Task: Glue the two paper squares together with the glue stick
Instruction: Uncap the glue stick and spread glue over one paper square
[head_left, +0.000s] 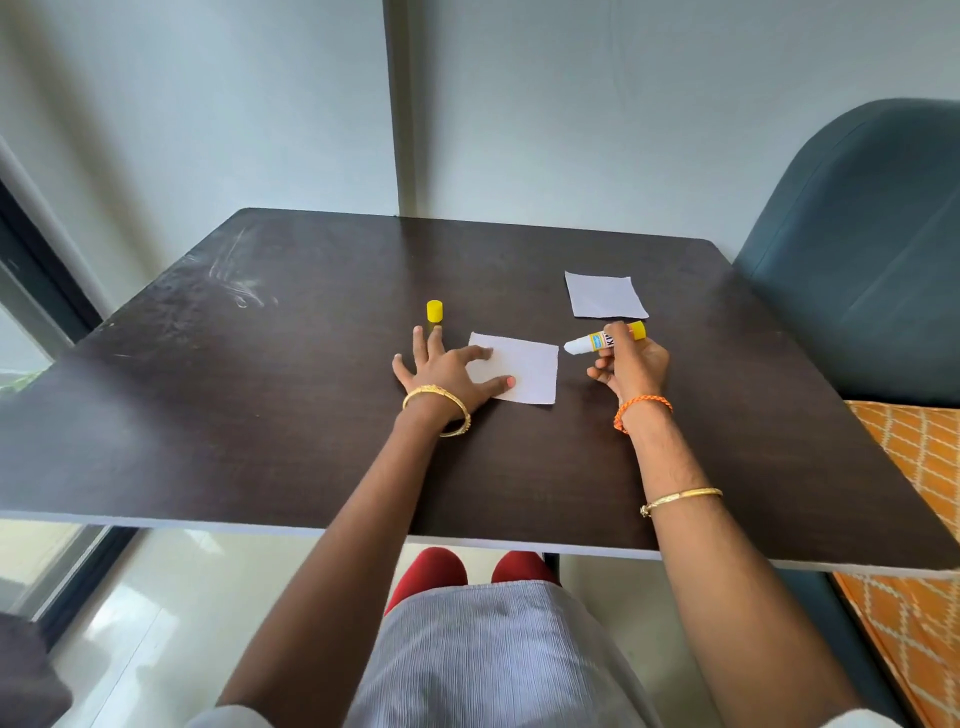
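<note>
You hold the only lettered thing here, the glue stick, in your right hand. Its white label sits on the barrel just beyond your fingers, toward the exposed white tip. One bold black capital "K" can be read there, with a second stroke beside it that your fingers cover, so the word cannot be made out. A small blue patch with tiny print sits next to it, nearer the tip, too small to read. Nothing else carries any readable writing, number or sign.
</note>
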